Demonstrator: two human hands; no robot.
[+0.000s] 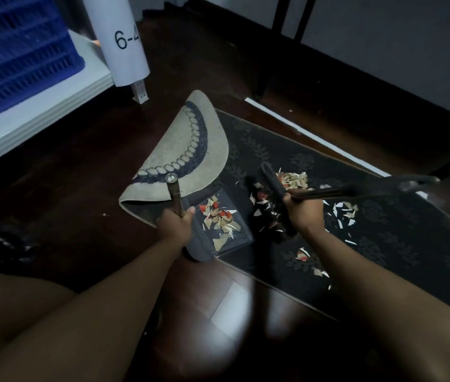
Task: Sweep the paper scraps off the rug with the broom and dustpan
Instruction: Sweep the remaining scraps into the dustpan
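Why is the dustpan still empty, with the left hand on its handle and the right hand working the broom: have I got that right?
Not quite. The head view shows the dustpan already holding paper scraps. The rest stands: left hand grips its handle, right hand the broom.

Both bare forearms reach in from the bottom edge toward mid-frame. The left hand, left of centre, is fisted with its thumb up; the right hand, right of centre, is also fisted.
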